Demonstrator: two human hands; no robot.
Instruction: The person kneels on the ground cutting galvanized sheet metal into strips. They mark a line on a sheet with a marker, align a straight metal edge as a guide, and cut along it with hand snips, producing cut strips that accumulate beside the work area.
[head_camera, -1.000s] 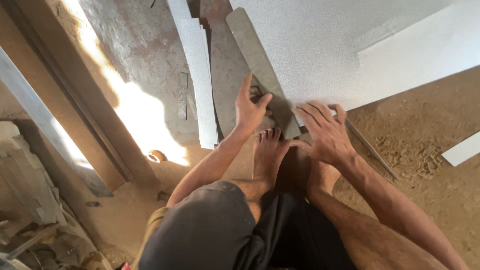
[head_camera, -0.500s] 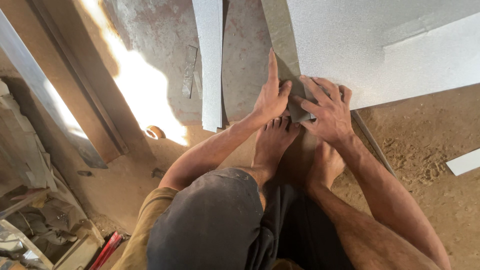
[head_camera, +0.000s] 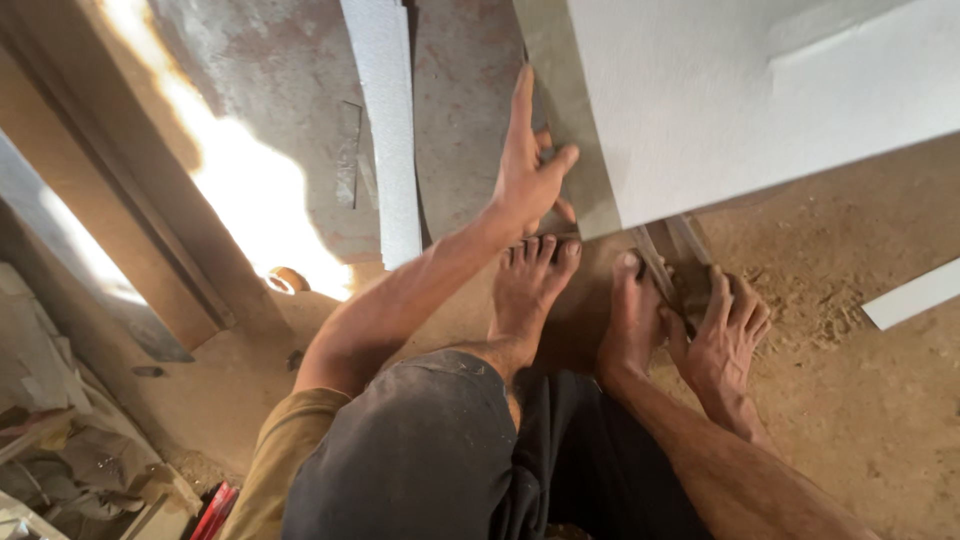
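- While the person squats barefoot on the dusty floor (head_camera: 850, 400), the left hand (head_camera: 528, 175) lies flat, fingers spread, on a grey strip (head_camera: 565, 150) beside the white board (head_camera: 740, 90).
- The right hand (head_camera: 722, 335) curls its fingers round a metal tool (head_camera: 672, 258) under the board's near corner.

Dusty sawdust-strewn floor (head_camera: 850, 400), bright sunlight patch (head_camera: 250, 200), wooden beam (head_camera: 120, 200) at left

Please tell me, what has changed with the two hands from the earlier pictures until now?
The right hand left the white board and came down to grip a metal strip beside the right foot. The left hand stays pressed flat on the grey strip. Both feet stayed planted.
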